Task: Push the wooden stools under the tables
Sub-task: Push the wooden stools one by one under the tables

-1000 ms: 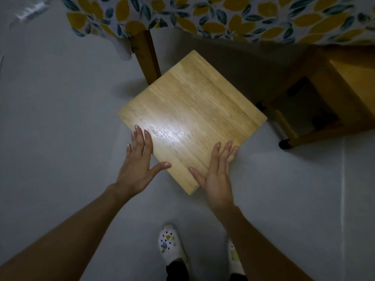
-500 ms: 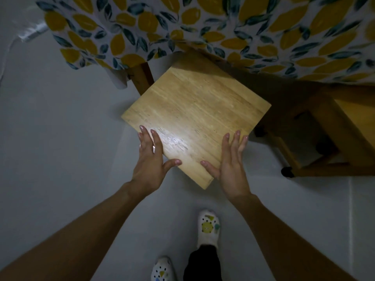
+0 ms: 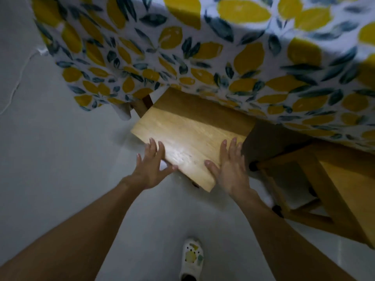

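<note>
Left hand (image 3: 151, 169) and right hand (image 3: 228, 169) are lying flat, fingers spread wide, pressing on the near corner of the wooden stool (image 3: 188, 142); gripping nothing. Stool seat is sitting roughly half under the tablecloth (image 3: 203, 57), table leg (image 3: 143, 105) just beside its left edge. I'd be pushing evenly with both palms, angling slightly right so it's clearing that leg and not yawing.

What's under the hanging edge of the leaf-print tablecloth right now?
The far part of the wooden stool seat and a table leg show beneath the tablecloth. Anything deeper is covered.
</note>
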Demonstrator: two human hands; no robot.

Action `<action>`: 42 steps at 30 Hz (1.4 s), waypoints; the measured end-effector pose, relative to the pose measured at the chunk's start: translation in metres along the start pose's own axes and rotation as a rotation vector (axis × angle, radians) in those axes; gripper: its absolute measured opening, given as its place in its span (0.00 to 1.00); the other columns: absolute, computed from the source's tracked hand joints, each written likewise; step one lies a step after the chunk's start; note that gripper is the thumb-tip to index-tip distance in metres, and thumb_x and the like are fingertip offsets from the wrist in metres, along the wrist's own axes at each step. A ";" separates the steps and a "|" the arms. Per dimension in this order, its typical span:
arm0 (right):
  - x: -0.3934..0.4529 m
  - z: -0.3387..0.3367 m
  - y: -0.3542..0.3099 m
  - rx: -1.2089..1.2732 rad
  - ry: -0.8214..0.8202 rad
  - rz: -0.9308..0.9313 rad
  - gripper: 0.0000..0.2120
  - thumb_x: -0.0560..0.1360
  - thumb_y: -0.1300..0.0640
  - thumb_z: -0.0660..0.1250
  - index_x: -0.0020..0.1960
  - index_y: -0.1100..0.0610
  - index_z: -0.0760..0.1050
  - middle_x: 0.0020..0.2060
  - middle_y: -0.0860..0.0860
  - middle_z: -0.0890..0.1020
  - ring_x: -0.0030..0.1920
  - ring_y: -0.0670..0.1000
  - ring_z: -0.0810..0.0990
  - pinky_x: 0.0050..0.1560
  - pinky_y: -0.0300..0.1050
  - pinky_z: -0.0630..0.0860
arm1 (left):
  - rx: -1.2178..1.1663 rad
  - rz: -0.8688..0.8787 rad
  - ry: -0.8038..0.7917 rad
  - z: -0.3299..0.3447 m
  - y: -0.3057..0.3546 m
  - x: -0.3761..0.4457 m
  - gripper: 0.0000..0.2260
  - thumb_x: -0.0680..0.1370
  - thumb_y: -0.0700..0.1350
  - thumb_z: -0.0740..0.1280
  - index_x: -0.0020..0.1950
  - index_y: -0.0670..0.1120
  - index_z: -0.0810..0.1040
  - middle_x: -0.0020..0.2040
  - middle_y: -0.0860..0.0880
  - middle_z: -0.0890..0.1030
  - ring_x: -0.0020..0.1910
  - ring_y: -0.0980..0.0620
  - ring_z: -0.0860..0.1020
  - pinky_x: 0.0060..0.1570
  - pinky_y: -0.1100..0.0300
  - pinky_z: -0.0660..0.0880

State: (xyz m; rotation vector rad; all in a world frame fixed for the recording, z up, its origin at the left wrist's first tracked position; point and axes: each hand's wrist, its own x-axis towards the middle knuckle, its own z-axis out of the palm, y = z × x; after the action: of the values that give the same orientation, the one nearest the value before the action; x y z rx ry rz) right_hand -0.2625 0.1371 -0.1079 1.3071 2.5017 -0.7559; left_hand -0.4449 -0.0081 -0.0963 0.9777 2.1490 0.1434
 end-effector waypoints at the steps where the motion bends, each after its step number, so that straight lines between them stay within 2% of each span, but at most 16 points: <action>1: -0.002 -0.009 -0.009 0.023 0.007 -0.010 0.34 0.80 0.38 0.50 0.79 0.53 0.44 0.79 0.57 0.43 0.77 0.59 0.36 0.76 0.56 0.42 | 0.026 -0.009 -0.014 -0.015 -0.001 -0.004 0.39 0.77 0.64 0.55 0.77 0.46 0.40 0.78 0.44 0.35 0.76 0.44 0.35 0.72 0.39 0.40; 3: -0.010 -0.035 -0.040 0.064 0.059 -0.100 0.30 0.81 0.40 0.49 0.79 0.49 0.47 0.79 0.54 0.50 0.78 0.57 0.41 0.77 0.53 0.42 | -0.020 -0.040 0.064 -0.047 0.006 -0.018 0.36 0.78 0.62 0.54 0.78 0.48 0.40 0.78 0.45 0.37 0.76 0.45 0.35 0.72 0.40 0.39; 6: -0.021 -0.093 -0.106 0.112 0.102 -0.206 0.28 0.79 0.38 0.52 0.77 0.45 0.56 0.78 0.48 0.57 0.78 0.52 0.48 0.75 0.47 0.45 | -0.149 -0.106 0.296 -0.105 0.023 -0.047 0.31 0.80 0.58 0.54 0.78 0.48 0.44 0.79 0.46 0.42 0.77 0.46 0.37 0.72 0.41 0.38; 8: -0.027 -0.140 -0.158 0.141 0.167 -0.300 0.28 0.77 0.35 0.51 0.73 0.46 0.66 0.75 0.47 0.64 0.76 0.51 0.57 0.74 0.43 0.44 | -0.124 -0.164 0.390 -0.152 0.028 -0.070 0.29 0.81 0.54 0.55 0.78 0.48 0.47 0.79 0.45 0.43 0.77 0.45 0.38 0.72 0.40 0.39; 10: -0.031 -0.188 -0.208 0.195 0.241 -0.382 0.30 0.75 0.34 0.50 0.70 0.48 0.71 0.71 0.47 0.71 0.73 0.49 0.64 0.75 0.42 0.44 | -0.145 -0.234 0.441 -0.206 0.026 -0.093 0.29 0.81 0.52 0.57 0.78 0.48 0.48 0.79 0.45 0.44 0.77 0.44 0.39 0.72 0.39 0.40; 13: -0.034 -0.250 -0.275 0.247 0.328 -0.423 0.31 0.75 0.34 0.51 0.69 0.50 0.72 0.69 0.47 0.74 0.72 0.50 0.66 0.76 0.45 0.48 | -0.275 -0.244 0.504 -0.288 0.016 -0.128 0.29 0.80 0.52 0.59 0.78 0.49 0.50 0.79 0.44 0.45 0.77 0.43 0.40 0.72 0.41 0.40; 15: -0.030 -0.289 -0.317 0.314 0.329 -0.410 0.33 0.73 0.33 0.51 0.69 0.49 0.71 0.69 0.46 0.73 0.73 0.50 0.64 0.76 0.46 0.51 | -0.363 -0.183 0.555 -0.344 0.005 -0.143 0.29 0.80 0.51 0.60 0.77 0.49 0.51 0.79 0.45 0.45 0.77 0.44 0.40 0.73 0.43 0.40; 17: -0.021 -0.317 -0.354 0.369 0.317 -0.372 0.34 0.71 0.31 0.51 0.70 0.48 0.70 0.70 0.47 0.72 0.73 0.49 0.63 0.75 0.52 0.57 | -0.408 -0.127 0.574 -0.396 -0.008 -0.156 0.29 0.80 0.50 0.61 0.77 0.49 0.52 0.79 0.46 0.45 0.77 0.45 0.41 0.73 0.44 0.40; 20: -0.001 -0.349 -0.408 0.379 0.362 -0.346 0.30 0.75 0.34 0.57 0.70 0.49 0.70 0.70 0.49 0.72 0.72 0.50 0.64 0.72 0.56 0.61 | -0.415 -0.027 0.593 -0.469 -0.026 -0.158 0.28 0.80 0.50 0.62 0.77 0.49 0.54 0.79 0.46 0.46 0.77 0.45 0.41 0.73 0.45 0.39; 23: 0.026 -0.365 -0.459 0.378 0.398 -0.283 0.26 0.77 0.38 0.60 0.70 0.49 0.69 0.71 0.48 0.71 0.73 0.50 0.63 0.73 0.56 0.60 | -0.412 0.076 0.589 -0.535 -0.048 -0.142 0.28 0.79 0.49 0.62 0.77 0.49 0.55 0.79 0.47 0.47 0.77 0.45 0.41 0.73 0.45 0.38; 27: 0.066 -0.372 -0.513 0.392 0.426 -0.185 0.30 0.74 0.33 0.57 0.70 0.48 0.69 0.70 0.49 0.72 0.71 0.52 0.65 0.70 0.55 0.65 | -0.410 0.158 0.537 -0.603 -0.081 -0.110 0.28 0.79 0.49 0.62 0.77 0.50 0.55 0.79 0.48 0.47 0.77 0.47 0.41 0.73 0.47 0.39; 32: 0.124 -0.389 -0.561 0.352 0.493 -0.107 0.26 0.76 0.38 0.61 0.69 0.50 0.70 0.67 0.50 0.74 0.68 0.53 0.67 0.68 0.52 0.66 | -0.435 0.219 0.489 -0.673 -0.110 -0.047 0.27 0.79 0.48 0.63 0.76 0.49 0.57 0.79 0.47 0.51 0.78 0.47 0.45 0.75 0.47 0.45; 40: 0.274 -0.445 -0.604 0.389 0.610 -0.027 0.24 0.76 0.41 0.63 0.69 0.50 0.70 0.68 0.50 0.74 0.70 0.52 0.65 0.70 0.53 0.64 | -0.436 0.388 0.457 -0.796 -0.091 0.109 0.27 0.78 0.48 0.65 0.76 0.50 0.59 0.78 0.49 0.54 0.78 0.49 0.49 0.75 0.54 0.49; 42: 0.315 -0.467 -0.611 0.399 0.618 0.005 0.27 0.75 0.39 0.62 0.69 0.52 0.71 0.67 0.51 0.75 0.69 0.52 0.67 0.70 0.55 0.64 | -0.429 0.405 0.440 -0.828 -0.081 0.148 0.28 0.78 0.48 0.65 0.76 0.50 0.59 0.78 0.50 0.54 0.78 0.50 0.48 0.75 0.54 0.49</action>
State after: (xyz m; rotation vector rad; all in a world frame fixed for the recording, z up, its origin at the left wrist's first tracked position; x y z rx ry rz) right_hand -0.9224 0.3189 0.3631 1.9288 2.9009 -1.0136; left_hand -1.1183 0.1983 0.3706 1.1821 2.1295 1.0557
